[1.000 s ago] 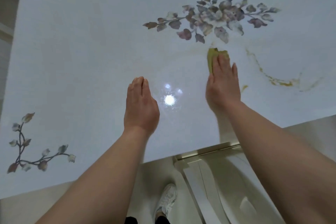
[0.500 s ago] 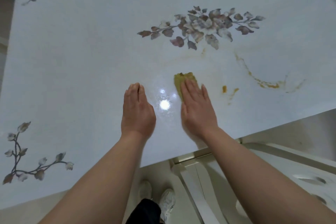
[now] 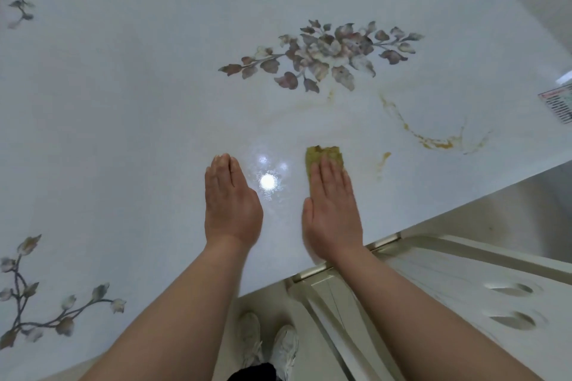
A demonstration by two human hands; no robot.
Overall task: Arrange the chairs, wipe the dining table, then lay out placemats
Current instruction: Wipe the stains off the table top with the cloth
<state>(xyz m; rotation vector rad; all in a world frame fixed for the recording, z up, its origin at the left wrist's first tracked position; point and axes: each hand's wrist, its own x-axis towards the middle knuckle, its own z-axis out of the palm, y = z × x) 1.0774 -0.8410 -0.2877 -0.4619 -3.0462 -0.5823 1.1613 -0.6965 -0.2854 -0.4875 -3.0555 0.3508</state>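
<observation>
One table [image 3: 130,120], one cloth [image 3: 325,154], two hands — left [image 3: 230,207], right [image 3: 332,213] — two shoes [image 3: 269,346].

Bare forearms, white sneakers [image 3: 269,346], dark trousers [image 3: 252,373].

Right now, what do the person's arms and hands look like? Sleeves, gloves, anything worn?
Both forearms are bare as far as the frame shows: no sleeves in view. The left hand and right hand have no gloves, rings, watch or wristband visible. Nails look short and unpainted. No markings that I can see.
</observation>
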